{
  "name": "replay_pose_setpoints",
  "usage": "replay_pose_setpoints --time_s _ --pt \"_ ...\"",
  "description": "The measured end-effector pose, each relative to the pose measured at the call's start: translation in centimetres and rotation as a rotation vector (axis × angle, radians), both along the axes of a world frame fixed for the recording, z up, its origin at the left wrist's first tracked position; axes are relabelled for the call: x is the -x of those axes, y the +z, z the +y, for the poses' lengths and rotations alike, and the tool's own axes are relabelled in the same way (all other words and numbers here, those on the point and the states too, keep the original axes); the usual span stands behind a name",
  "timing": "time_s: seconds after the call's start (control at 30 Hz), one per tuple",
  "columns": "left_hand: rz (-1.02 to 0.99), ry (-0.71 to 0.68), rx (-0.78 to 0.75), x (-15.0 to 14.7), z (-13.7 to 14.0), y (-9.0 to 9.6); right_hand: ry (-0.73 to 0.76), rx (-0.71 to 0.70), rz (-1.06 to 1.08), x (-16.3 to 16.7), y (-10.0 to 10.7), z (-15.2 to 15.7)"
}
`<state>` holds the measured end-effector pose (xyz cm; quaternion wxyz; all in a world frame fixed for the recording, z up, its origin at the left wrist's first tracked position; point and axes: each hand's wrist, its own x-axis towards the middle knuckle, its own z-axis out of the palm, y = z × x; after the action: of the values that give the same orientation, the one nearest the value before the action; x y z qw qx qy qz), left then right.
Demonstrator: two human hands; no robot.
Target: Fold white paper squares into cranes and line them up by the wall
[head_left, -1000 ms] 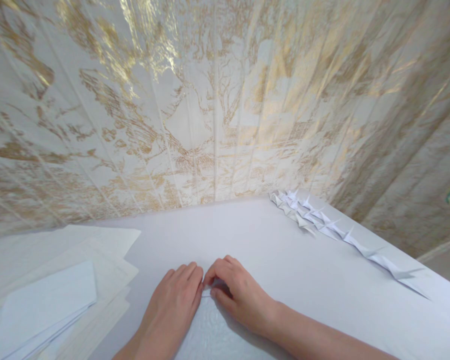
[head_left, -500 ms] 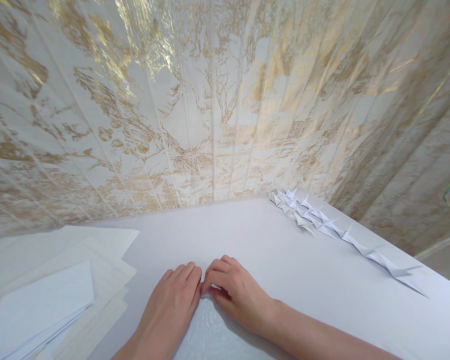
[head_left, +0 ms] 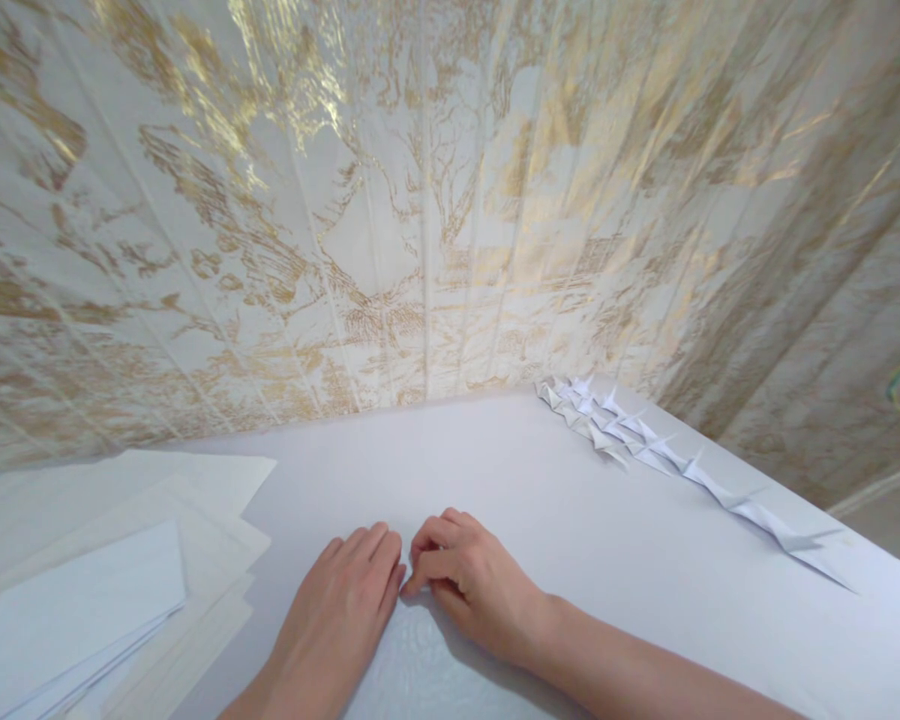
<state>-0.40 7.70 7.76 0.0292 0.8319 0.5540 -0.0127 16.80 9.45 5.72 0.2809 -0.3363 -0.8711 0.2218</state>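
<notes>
My left hand (head_left: 351, 597) rests palm down at the near middle of the white table, its fingers together and curled under at the tips. Just right of it, my right hand (head_left: 471, 582) is bent in a pinch, thumb and index finger low against the left fingertips. Whatever lies between the fingers is hidden or too pale to make out. Beneath and in front of both hands is a pale, textured surface (head_left: 429, 665).
Folded white paper cranes (head_left: 667, 455) stand in rows along the table's right edge. At left, cream paper sheets (head_left: 221, 500) lie fanned under a stack of white paper (head_left: 97, 600). A gold-patterned curtain (head_left: 390, 250) hangs behind the white table (head_left: 450, 450).
My right thumb and index finger have shifted slightly, pinching more tightly beside the left fingertips. My left hand stays nearly in place. The cranes and paper stacks have not moved.
</notes>
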Motion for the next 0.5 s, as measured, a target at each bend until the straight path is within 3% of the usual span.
replay_pose_setpoints --time_s 0.5 --pt "-0.017 -0.003 -0.032 0.15 -0.04 -0.35 0.022 -0.046 -0.067 -0.23 0.32 -0.04"
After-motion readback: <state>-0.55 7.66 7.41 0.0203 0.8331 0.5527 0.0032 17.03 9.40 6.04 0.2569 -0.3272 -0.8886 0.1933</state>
